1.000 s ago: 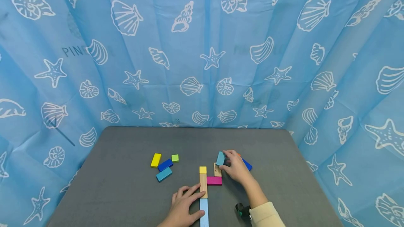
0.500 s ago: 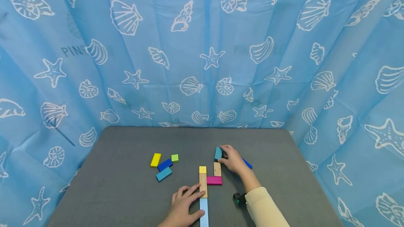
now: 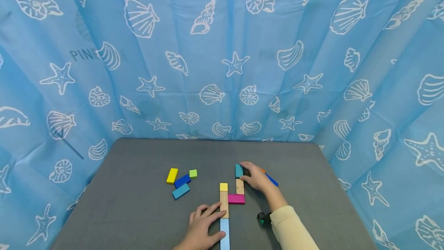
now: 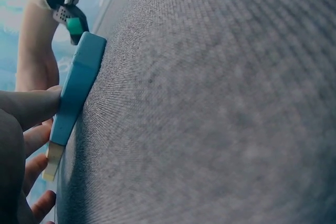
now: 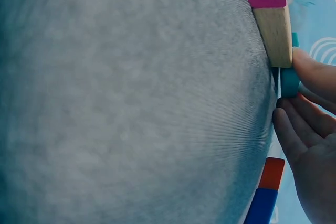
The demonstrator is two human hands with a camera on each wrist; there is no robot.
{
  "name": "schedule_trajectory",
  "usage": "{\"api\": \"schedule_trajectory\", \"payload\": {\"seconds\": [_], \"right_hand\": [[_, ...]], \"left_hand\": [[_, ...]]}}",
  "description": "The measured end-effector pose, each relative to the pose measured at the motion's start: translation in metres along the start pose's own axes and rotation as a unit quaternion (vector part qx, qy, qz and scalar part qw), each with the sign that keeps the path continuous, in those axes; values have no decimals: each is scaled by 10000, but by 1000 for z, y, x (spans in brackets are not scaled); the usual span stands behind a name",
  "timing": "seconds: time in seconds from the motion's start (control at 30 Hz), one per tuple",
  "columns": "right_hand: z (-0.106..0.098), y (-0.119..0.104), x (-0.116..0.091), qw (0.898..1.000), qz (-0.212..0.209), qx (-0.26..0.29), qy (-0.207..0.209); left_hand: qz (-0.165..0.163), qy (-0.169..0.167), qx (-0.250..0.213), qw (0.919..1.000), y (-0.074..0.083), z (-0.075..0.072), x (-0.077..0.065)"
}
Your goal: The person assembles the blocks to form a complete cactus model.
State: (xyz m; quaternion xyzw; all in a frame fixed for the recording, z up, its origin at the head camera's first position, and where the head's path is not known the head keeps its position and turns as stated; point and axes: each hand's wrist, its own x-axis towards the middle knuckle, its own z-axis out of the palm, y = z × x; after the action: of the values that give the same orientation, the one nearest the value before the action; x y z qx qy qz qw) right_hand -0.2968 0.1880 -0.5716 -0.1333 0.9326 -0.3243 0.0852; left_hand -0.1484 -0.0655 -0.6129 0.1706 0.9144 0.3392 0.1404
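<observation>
My right hand pinches a teal block between thumb and fingers, at the far end of a short plain wooden block. In the right wrist view the teal block shows just past the wooden one, right by the thumb. A magenta block joins that wooden block to a straight row. The row has a yellow cube, a long wooden block and a light blue block. My left hand rests along it, fingertips on the long wooden block and thumb at the light blue one.
Left of the row lie a yellow block, a dark blue block, a teal-blue block and a lime cube. Beyond the right hand are an orange block and a blue block. A patterned curtain hangs behind the table.
My right hand has carried the teal block from over the short wooden block to its far end, lined up with it. The left hand has stayed in place.
</observation>
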Motion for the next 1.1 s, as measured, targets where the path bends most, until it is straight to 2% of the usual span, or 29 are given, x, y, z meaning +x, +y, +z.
{"api": "schedule_trajectory", "payload": {"seconds": [0.33, 0.73, 0.9, 1.1], "right_hand": [[0, 1, -1, 9997, -131, 187, 7], [5, 0, 4, 9995, 178, 148, 202], [5, 0, 3, 9997, 48, 95, 203], [5, -3, -6, 9981, -215, 299, 486]], "left_hand": [[74, 77, -48, 9999, -2, 1, 0], [38, 47, -49, 10000, -1, 1, -1], [58, 49, 28, 10000, 1, -1, -3], [102, 15, 7, 9999, 0, -2, -2]]}}
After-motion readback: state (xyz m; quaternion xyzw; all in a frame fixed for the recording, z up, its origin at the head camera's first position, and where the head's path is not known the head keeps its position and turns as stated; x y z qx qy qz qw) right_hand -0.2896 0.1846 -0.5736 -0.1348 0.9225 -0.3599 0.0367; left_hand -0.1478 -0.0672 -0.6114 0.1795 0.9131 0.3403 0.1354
